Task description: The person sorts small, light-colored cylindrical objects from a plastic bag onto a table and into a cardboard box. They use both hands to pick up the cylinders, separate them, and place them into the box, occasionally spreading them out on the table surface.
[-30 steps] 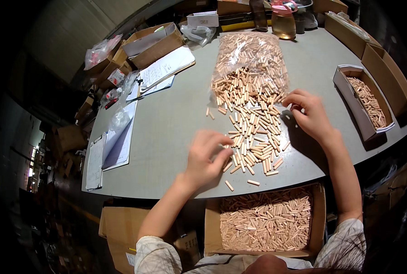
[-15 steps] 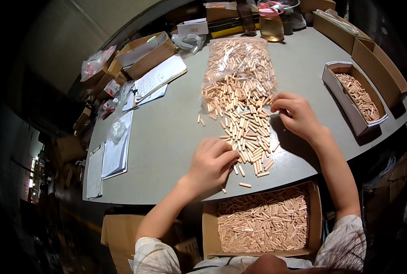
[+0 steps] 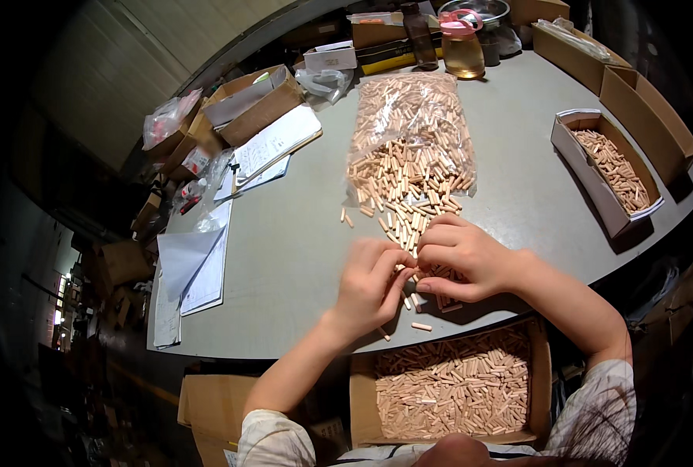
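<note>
Pale wooden dowel pins spill from the mouth of a clear plastic bag toward the table's near edge. Over the near end of this spill my two hands almost meet. My left hand is closed, thumb and forefinger bent together. From the right, my right hand curls over the pins, its fingertips close to the left ones. Whatever lies between the fingers is too small and too covered to make out. One loose dowel pin rests nearer the edge.
Below the table edge stands a cardboard box full of dowel pins. At right is a narrow white box with more pins, beside a long brown box. Papers lie left; a pink-lidded jug stands at the back.
My right hand has come down and left from beside the bag to meet my left hand over the near pins. The left hand has shifted slightly right. A paper sheet at left has lifted.
</note>
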Demonstrator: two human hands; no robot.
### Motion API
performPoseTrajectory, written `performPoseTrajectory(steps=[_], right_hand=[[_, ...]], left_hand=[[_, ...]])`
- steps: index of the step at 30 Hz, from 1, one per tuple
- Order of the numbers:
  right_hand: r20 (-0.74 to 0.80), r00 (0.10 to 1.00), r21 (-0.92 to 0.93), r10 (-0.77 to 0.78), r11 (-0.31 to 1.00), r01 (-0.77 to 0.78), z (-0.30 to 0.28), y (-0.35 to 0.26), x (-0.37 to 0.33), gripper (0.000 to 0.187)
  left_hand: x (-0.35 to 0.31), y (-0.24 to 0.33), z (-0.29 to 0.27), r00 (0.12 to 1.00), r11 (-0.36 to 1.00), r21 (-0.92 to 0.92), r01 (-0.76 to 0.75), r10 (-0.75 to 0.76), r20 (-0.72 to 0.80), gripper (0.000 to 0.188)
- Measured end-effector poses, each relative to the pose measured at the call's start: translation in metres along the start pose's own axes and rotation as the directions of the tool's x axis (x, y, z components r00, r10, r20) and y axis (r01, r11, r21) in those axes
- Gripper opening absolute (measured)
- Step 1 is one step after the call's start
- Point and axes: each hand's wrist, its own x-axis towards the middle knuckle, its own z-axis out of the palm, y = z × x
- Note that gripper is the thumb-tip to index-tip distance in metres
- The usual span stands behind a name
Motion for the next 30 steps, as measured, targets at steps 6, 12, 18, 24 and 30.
performPoseTrajectory(steps=[6, 12, 18, 24, 30], right_hand=[[-0.143, 0.979, -0.077, 0.148, 0.984, -0.160, -0.010, 0.008, -0.006, 0.011], [-0.534, 0.282, 0.816, 0.797, 0.573, -0.072, -0.072, 0.051, -0.022, 0.021], [-0.603, -0.059, 0.678, 0.796, 0.550, 0.487, -0.141, 0.075, -0.085, 0.017], [-0.411, 0.194, 0.867, 0.891, 0.447, -0.218, -0.095, 0.050, -0.034, 0.025], [-0.274, 0.538, 0.576, 0.797, 0.584, -0.572, -0.066, 0.064, -0.050, 0.031]], left_hand=[[0.002, 0.001, 0.001, 0.992, 0.991, -0.044, 0.124, -0.123, 0.023, 0.026], [-0.029, -0.080, -0.005, 0.890, 0.865, 0.207, 0.457, -0.447, -0.095, 0.052], [-0.023, -0.071, 0.000, 0.815, 0.826, 0.188, 0.532, -0.559, 0.151, 0.063], [-0.036, -0.077, -0.005, 0.886, 0.893, 0.053, 0.447, -0.450, 0.109, 0.050], [-0.025, -0.062, -0.003, 0.919, 0.916, -0.118, 0.383, -0.365, 0.149, 0.044]])
